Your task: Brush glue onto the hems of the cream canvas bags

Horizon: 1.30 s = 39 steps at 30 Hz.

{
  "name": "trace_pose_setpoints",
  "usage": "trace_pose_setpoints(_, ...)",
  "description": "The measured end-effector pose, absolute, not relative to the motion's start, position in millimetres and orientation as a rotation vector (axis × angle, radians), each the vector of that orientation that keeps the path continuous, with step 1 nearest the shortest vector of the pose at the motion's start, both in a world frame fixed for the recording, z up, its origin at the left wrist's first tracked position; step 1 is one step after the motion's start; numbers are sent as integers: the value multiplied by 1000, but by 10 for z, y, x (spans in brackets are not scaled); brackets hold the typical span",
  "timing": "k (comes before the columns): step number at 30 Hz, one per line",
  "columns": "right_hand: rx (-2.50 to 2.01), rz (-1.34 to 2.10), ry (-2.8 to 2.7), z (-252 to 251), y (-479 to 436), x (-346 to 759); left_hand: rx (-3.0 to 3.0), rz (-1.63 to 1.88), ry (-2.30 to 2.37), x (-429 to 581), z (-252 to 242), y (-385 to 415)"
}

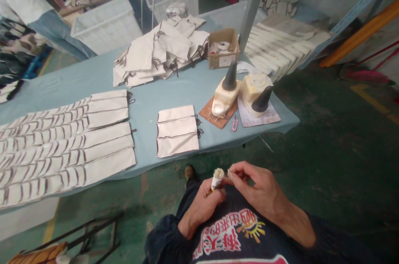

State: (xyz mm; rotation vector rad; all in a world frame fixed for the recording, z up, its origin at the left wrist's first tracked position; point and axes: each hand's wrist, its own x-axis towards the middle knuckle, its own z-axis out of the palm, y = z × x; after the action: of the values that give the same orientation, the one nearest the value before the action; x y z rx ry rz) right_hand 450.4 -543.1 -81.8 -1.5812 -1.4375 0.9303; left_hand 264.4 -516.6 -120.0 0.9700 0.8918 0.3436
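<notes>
My left hand [208, 197] is closed around a short brush [217, 177] with a pale, frayed, bristle-like tip and a white wrapped neck. The tip points up, above my apron. Just right of it, my right hand [260, 185] has thumb and forefinger pinched together; whatever they hold is too small to make out. Beyond my hands, on the table [146, 97], lies a small stack of cream cloth pieces [177, 131] with dark edging and ties. To its right are pink thread snips [235, 123] and two glue-crusted containers [225, 95], [254, 91] with black cones on them.
Overlapping rows of cloth pieces [62, 143] cover the table's left part. A loose cloth heap [165, 48] and a cardboard box [223, 50] sit at the back. A metal post [254, 4] rises behind the box. White bins [106, 25] and a person [34, 6] are beyond.
</notes>
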Motion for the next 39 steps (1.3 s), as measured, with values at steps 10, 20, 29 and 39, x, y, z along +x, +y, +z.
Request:
trace_pose_setpoints(10,-1526,853,-1650,-673,-5405,4519,1201,356,923,2621,-1252,-5164)
trace_pose_setpoints(20,-1578,944,-1501,-860,-5485,4502,801,401,886,2657,-1244,-5180)
trace_pose_setpoints(29,-1400,1477,-856,-928,-5399,4433,310,541,638,2651,-1204,-5072)
trace_pose_setpoints(39,-1347,1513,-682,-980,-5353,4453,330,669,625,2688,-1245,-4947)
